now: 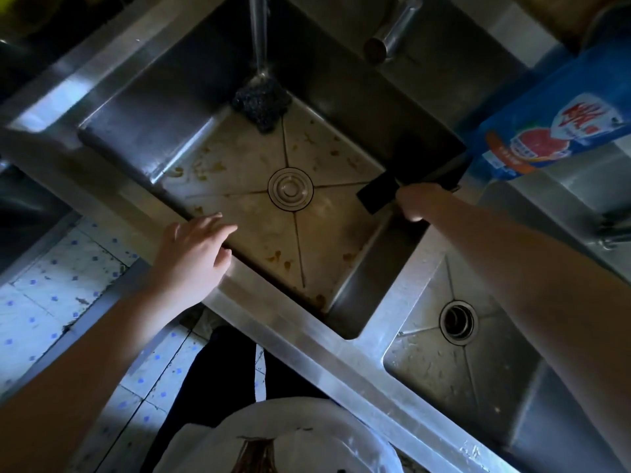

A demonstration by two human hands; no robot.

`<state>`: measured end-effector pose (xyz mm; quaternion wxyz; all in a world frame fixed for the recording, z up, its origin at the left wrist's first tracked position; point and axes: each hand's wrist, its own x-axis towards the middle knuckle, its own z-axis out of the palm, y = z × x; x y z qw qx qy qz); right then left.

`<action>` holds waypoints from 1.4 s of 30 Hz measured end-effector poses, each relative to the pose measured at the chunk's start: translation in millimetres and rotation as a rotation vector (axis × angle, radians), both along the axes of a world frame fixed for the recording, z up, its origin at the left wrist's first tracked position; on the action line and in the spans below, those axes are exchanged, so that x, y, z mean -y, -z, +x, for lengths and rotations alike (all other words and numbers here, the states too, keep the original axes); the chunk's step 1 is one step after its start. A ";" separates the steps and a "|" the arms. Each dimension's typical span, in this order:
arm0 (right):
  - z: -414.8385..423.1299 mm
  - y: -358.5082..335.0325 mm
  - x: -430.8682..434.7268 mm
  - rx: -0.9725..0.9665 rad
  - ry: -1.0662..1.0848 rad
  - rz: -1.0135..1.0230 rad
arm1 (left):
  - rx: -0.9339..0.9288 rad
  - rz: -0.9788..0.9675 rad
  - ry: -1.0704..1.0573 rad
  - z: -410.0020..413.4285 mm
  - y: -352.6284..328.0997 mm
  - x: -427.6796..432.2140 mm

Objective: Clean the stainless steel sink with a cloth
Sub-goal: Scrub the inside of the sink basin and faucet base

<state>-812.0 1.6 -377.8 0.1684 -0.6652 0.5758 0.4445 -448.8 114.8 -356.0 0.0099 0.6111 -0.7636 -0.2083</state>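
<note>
The sink [146, 107] has brown stains on its floor around the round drain [290, 188]. Right of the drain, the right hand [418, 203] grips a dark cloth [377, 194] in curled fingers, low in the basin. Left of the drain, the left hand [194, 257] rests on the sink's rim, fingers relaxed and loosely spread. Beyond the drain, running water [259, 39] falls on a dark scouring pad [261, 104].

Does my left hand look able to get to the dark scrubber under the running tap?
Probably yes. The left hand is open at the near rim, and only the basin floor with its drain cover lies between it and the scrubber in the far corner.
</note>
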 end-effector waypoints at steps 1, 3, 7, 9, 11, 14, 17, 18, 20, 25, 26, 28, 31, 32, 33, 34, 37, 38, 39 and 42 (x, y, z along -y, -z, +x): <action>-1.2 0.8 1.7 -0.014 0.001 0.000 | -0.004 0.002 -0.002 0.1 -0.3 -0.1; 7.9 3.7 -5.9 -0.008 -0.017 0.037 | -0.008 0.008 -0.001 1.2 0.0 0.0; 50.5 18.4 -57.2 0.104 -0.097 0.237 | -0.037 -0.004 0.017 9.2 -0.3 4.8; 77.6 28.1 -90.6 0.175 -0.095 0.326 | -0.044 -0.013 0.032 15.2 -0.7 9.0; 103.1 35.1 -119.5 0.216 -0.062 0.388 | -0.031 -0.006 0.057 21.7 -1.8 15.4; 127.7 43.7 -140.5 0.301 0.155 0.388 | -0.003 0.035 0.120 35.9 -0.9 28.5; 138.4 44.7 -134.8 0.347 0.463 0.325 | -0.010 0.036 0.177 54.1 -0.4 42.8; 143.1 44.8 -131.4 0.359 0.569 0.320 | -0.014 0.030 0.195 59.8 -1.2 47.8; 158.0 46.5 -124.3 0.376 0.709 0.322 | -0.017 0.024 0.219 69.9 -2.8 58.1; 223.7 46.1 -90.5 0.550 0.898 0.154 | -0.023 0.029 0.253 96.7 -8.4 85.6; 239.2 43.8 -78.9 0.586 0.915 0.122 | -0.021 0.024 0.258 104.7 -10.1 92.5; 264.5 38.3 -59.1 0.665 0.938 0.086 | -0.009 0.002 0.258 117.1 -13.7 101.6; 309.1 32.3 -26.1 0.823 1.014 0.082 | 0.033 0.007 0.255 142.2 -17.4 118.0; 323.3 28.9 -14.6 0.863 1.030 0.066 | 0.041 0.001 0.250 150.1 -18.7 123.4; 335.3 27.2 -3.6 0.883 1.026 0.061 | 0.049 -0.004 0.242 157.1 -20.4 128.7; 347.1 26.6 7.7 0.896 1.011 0.073 | 0.056 -0.004 0.234 163.1 -22.3 133.7; 374.7 30.8 33.6 0.968 1.035 0.143 | 0.058 0.001 0.227 179.3 -26.0 148.9; 380.8 32.8 38.4 0.997 1.062 0.151 | 0.052 -0.005 0.231 184.1 -26.8 154.3; 384.2 35.4 42.3 1.003 1.043 0.143 | 0.048 -0.017 0.239 188.1 -27.1 159.9; 378.2 42.5 36.4 0.983 0.961 0.124 | 0.055 -0.034 0.296 196.2 -25.6 175.4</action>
